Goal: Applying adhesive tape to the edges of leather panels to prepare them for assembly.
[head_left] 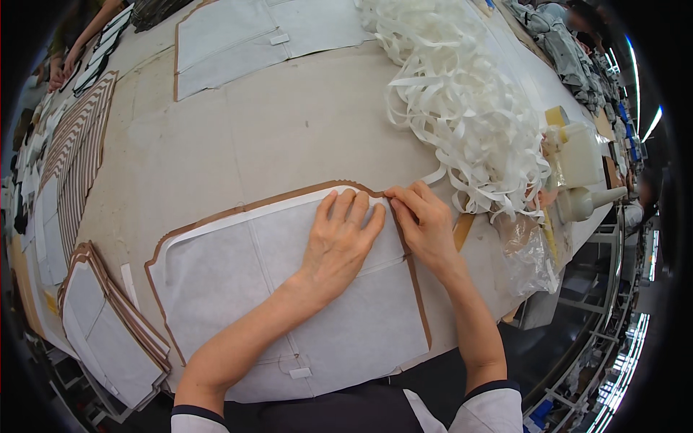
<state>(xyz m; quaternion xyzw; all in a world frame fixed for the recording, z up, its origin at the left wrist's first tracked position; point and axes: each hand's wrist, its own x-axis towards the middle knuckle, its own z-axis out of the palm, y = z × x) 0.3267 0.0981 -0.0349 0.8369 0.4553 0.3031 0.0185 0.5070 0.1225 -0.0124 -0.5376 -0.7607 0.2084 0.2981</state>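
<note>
A fabric panel with a pale lining side up and brown edging lies on the table in front of me. Along its far edge runs a narrow white tape, loose and curling at its left end. My left hand rests on the panel with fingers apart, their tips pressing the tape near the right corner. At that corner my right hand is closed in a pinch where tape and brown edge meet; the fingertips partly hide what is between them. A tangled heap of white tape lies just beyond my right hand.
Stacked panels lie at the left, with brown-striped pieces farther back. Another pale panel is at the far side. Plastic bottles, a tape roll and a clear bag stand right. Another person's hand shows far left.
</note>
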